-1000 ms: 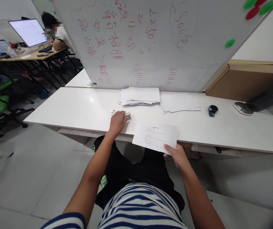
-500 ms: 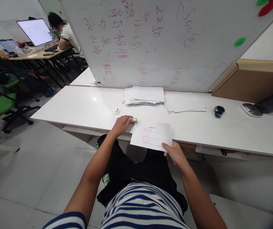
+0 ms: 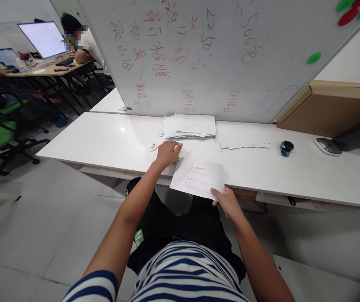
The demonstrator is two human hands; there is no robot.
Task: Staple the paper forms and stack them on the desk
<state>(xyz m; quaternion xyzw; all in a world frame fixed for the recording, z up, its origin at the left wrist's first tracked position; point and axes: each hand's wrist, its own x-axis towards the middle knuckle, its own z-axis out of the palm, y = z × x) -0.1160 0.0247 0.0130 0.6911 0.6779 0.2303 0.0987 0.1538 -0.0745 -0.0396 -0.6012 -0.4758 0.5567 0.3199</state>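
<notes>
My right hand (image 3: 225,199) pinches the lower right corner of a printed sheet of paper (image 3: 197,178), thumb on top. The sheet carries reddish round marks and lines of print and overhangs the desk's front edge. My left hand (image 3: 168,153) is over the desk just left of the sheet, fingers stretched out and thumb apart, with nothing seen in it. A small beige object (image 3: 177,160) lies beneath it, mostly hidden. Left of that hand sits a small round white item (image 3: 152,147). Beyond it lies a stack of papers (image 3: 189,126).
A white desk (image 3: 98,138) runs across, with loose sheets (image 3: 243,136), a dark blue watch-like item (image 3: 286,147) and a computer mouse (image 3: 328,146). Behind stand a whiteboard (image 3: 173,50) and a cardboard box (image 3: 327,109). Another person (image 3: 87,42) sits at the far-left table.
My left hand has let go of the small beige object and moved up and slightly right, toward the paper stack. My right hand keeps the sheet in nearly the same place.
</notes>
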